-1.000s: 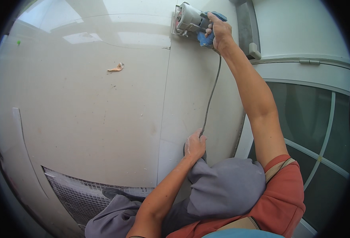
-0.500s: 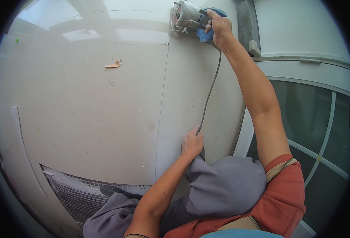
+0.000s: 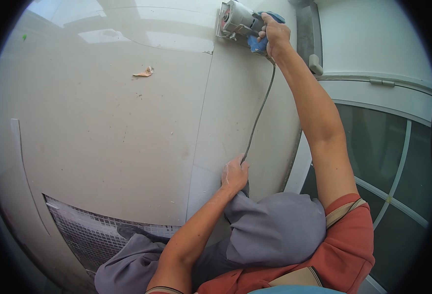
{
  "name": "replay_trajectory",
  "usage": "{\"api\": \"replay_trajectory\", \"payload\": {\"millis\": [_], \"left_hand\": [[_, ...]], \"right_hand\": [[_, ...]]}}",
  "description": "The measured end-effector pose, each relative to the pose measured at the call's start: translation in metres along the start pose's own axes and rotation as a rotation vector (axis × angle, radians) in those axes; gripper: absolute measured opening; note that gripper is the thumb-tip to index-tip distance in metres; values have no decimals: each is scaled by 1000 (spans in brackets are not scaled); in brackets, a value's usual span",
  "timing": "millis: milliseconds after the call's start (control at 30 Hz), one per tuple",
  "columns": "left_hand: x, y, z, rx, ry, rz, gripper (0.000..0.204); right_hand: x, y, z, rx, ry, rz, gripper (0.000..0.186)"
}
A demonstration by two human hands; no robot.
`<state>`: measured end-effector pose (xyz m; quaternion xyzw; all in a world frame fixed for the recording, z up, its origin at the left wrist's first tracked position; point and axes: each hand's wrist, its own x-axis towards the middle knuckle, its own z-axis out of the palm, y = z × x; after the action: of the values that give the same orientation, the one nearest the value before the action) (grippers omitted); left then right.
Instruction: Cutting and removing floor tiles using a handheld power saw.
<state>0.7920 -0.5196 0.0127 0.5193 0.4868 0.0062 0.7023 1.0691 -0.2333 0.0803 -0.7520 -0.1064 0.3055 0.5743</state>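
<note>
At the far end of my reach, my right hand (image 3: 277, 37) is wrapped round the blue handle of a handheld tile saw (image 3: 241, 20). The saw has a grey metal body and a flat base plate, which rests on the pale floor tiles close to a seam. From its rear a dark power cord (image 3: 260, 111) runs back toward me. My left hand (image 3: 234, 175), dusted white, is closed round that cord near my bent knee. The saw blade's cutting edge is hidden.
Large pale floor tiles (image 3: 103, 147) spread ahead, with a curled orange-brown scrap (image 3: 144, 72) on them. A recessed patch with a grid texture (image 3: 88, 230) lies at lower left, beside a thin pale strip (image 3: 22, 152). A white-framed glass door (image 3: 372, 142) stands close on the right.
The whole view has shifted slightly. Both hands keep their hold on the saw and cord, and the saw stays at almost the same spot by the seam.
</note>
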Motion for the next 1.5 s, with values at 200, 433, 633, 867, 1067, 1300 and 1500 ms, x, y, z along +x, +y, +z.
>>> {"api": "replay_trajectory", "payload": {"millis": [200,433,633,867,1067,1300,1500], "left_hand": [[-2,7,-4,36,-11,19,33],[-1,4,-3,46,-3,33,33],[-1,6,-3,66,2,61,34],[1,4,-3,62,5,72,35],[1,4,-4,62,-6,55,35],[3,2,-2,91,2,66,36],[4,-3,0,109,12,85,36]], "right_hand": [[1,0,1,-19,13,-2,21],[6,3,2,-2,29,-28,28],[7,3,2,-10,24,-21,28],[4,0,8,-44,28,-11,24],[3,-1,10,-73,38,-23,23],[2,0,12,-79,33,-19,24],[2,4,11,-92,38,-30,23]]}}
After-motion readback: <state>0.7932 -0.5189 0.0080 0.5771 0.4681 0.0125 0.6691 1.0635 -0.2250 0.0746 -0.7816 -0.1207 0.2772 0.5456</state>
